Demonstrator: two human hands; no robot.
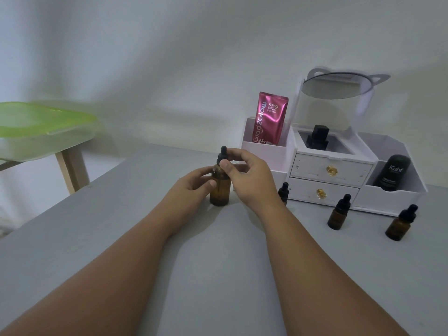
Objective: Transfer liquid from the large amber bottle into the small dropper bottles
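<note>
The large amber bottle (pixel 220 190) stands upright on the grey table (pixel 218 275), near the middle. My left hand (pixel 194 183) wraps its body from the left. My right hand (pixel 244 175) pinches its black dropper cap (pixel 222 155) between thumb and fingers. Three small amber dropper bottles with black caps stand to the right: one (pixel 283 192) partly hidden behind my right wrist, one (pixel 339 212) further right, and one (pixel 401 223) at the far right.
A white drawer organiser (pixel 329 170) with a tilted mirror (pixel 337 86) stands at the back right, holding a pink pouch (pixel 270 117), a black bottle (pixel 317 137) and a dark tube (pixel 392 173). A green-lidded container (pixel 41 127) on a wooden stand is at the left.
</note>
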